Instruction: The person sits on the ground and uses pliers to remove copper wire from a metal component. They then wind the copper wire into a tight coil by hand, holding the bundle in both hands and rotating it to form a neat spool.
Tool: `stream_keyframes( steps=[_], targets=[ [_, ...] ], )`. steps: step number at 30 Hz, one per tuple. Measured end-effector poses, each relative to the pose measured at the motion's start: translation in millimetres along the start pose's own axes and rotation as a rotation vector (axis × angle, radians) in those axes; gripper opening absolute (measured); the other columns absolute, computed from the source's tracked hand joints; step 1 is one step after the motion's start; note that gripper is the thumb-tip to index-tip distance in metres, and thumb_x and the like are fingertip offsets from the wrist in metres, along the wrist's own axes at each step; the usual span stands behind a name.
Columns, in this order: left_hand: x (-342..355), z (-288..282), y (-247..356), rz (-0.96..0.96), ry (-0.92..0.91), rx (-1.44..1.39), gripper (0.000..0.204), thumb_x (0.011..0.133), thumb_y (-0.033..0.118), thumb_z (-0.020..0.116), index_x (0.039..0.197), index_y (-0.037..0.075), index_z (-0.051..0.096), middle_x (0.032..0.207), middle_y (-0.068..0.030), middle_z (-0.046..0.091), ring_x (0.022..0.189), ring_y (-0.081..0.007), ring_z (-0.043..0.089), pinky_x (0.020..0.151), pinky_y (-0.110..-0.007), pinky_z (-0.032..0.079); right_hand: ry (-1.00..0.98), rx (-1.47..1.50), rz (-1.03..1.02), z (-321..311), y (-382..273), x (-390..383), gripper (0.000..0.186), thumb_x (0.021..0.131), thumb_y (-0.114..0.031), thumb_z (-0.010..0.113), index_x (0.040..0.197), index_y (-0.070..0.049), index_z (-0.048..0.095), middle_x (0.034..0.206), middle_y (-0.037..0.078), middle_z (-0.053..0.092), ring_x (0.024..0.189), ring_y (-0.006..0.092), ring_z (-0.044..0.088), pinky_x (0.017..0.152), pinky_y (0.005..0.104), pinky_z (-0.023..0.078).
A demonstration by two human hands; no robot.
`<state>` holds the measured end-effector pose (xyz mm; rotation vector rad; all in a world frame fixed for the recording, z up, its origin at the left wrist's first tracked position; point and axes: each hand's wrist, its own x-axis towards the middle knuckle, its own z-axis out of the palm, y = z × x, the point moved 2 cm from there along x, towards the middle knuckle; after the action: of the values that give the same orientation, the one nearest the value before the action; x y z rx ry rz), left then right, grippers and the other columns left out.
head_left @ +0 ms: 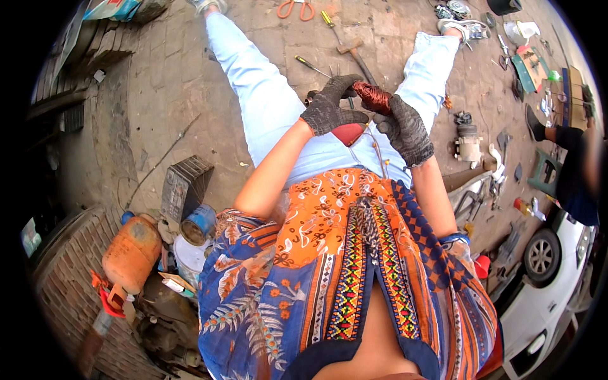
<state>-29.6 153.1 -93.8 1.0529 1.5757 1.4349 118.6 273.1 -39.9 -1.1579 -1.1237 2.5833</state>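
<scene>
Dark grey knitted work gloves cover both my hands. A reddish-brown copper wire coil is held between them, above my spread legs. My right hand is closed on the coil's right end. The curved fingers of my left hand close on its left end, with the thumb apart below; part of that grip is hidden. Thin wire leads hang from under the coil toward my lap. A red surface shows between my thighs, below the gloves.
Ahead on the paving lie a hammer, a yellow-handled screwdriver, another screwdriver and orange-handled shears. An orange gas cylinder and blue can stand left. Right are a motor part, green stool, another person's leg and white car.
</scene>
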Motion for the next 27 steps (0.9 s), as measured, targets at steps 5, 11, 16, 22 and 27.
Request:
stream_keyframes(
  steps=[5, 11, 16, 22, 27],
  targets=[
    [-1, -12, 41, 0.065, -0.093, -0.147, 0.068, 0.077, 0.006, 0.074, 0.137, 0.007, 0.042, 0.128, -0.0092, 0.054, 0.117, -0.0182, 0.053, 0.101, -0.034, 0.043, 0.063, -0.122, 0.115, 0, 5, 3, 0.038, 0.093, -0.035, 0.057, 0.104, 0.001, 0.064, 0.077, 0.009, 0.067, 0.058, 0.0119, 0.059, 0.05, 0.0211, 0.046],
    [0, -17, 42, 0.053, -0.235, 0.083, 0.056, 0.077, 0.011, 0.074, 0.128, 0.007, 0.053, 0.125, -0.0077, 0.058, 0.116, -0.0185, 0.054, 0.1, -0.033, 0.044, 0.089, -0.257, 0.183, -4, 14, 8, 0.044, 0.093, -0.043, 0.054, 0.093, -0.001, 0.065, 0.069, 0.01, 0.065, 0.05, 0.0141, 0.057, 0.049, 0.024, 0.047],
    [-4, -17, 40, -0.181, -0.111, -0.076, 0.052, 0.082, 0.016, 0.071, 0.129, 0.006, 0.052, 0.124, -0.0088, 0.057, 0.112, -0.0183, 0.056, 0.096, -0.032, 0.046, 0.029, -0.351, -0.127, 9, 5, 2, 0.045, 0.096, -0.034, 0.054, 0.122, 0.002, 0.052, 0.099, 0.015, 0.063, 0.078, 0.0185, 0.066, 0.068, 0.0296, 0.055],
    [8, -24, 29, -0.412, -0.126, -0.327, 0.043, 0.09, 0.026, 0.063, 0.125, 0.003, 0.056, 0.097, -0.0061, 0.066, 0.078, -0.0117, 0.062, 0.072, -0.026, 0.053, -0.12, -0.685, -0.518, 17, -1, 6, 0.052, 0.085, -0.002, 0.065, 0.133, -0.003, 0.045, 0.118, 0.011, 0.056, 0.099, 0.0167, 0.06, 0.087, 0.0294, 0.052],
    [15, -33, 41, -0.392, -0.153, -0.104, 0.043, 0.091, 0.034, 0.06, 0.123, 0.005, 0.058, 0.093, -0.0052, 0.065, 0.075, -0.0098, 0.061, 0.066, -0.025, 0.052, -0.124, -0.477, -0.326, 16, -7, 11, 0.046, 0.086, 0.0, 0.063, 0.129, -0.003, 0.049, 0.113, 0.01, 0.059, 0.1, 0.0169, 0.06, 0.086, 0.0293, 0.053]
  ],
)
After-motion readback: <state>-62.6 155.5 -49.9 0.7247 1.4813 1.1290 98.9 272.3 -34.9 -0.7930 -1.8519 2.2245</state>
